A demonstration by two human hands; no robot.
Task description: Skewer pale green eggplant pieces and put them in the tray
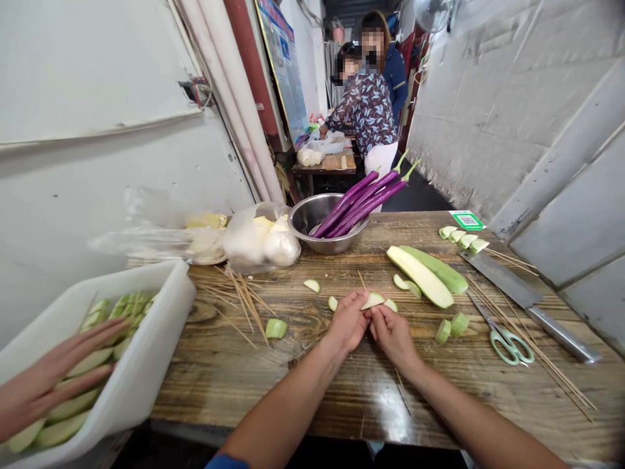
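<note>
A pale green zucchini slice [373,300] is pinched between the thumb and fingers of my left hand [349,320]. My right hand [392,331] is closed against it, its fingertips meeting the left ones at the slice's lower edge. Thin skewer ends show above my left hand and below my right wrist; whether they belong to one skewer is hidden. Just beyond the fingers lie small zucchini slices [333,303]. Further right are a peeled-looking cut zucchini half [420,277] and another half [437,268]. Two short zucchini chunks [443,331] stand right of my right hand.
Another person's hand [51,384] reaches over a white bin [163,326] of zucchini pieces. Loose skewers [244,296] lie nearby. A steel bowl [328,245] holds purple eggplants [366,208]. Scissors [508,345] and a cleaver [505,280] lie right. Two people stand beyond.
</note>
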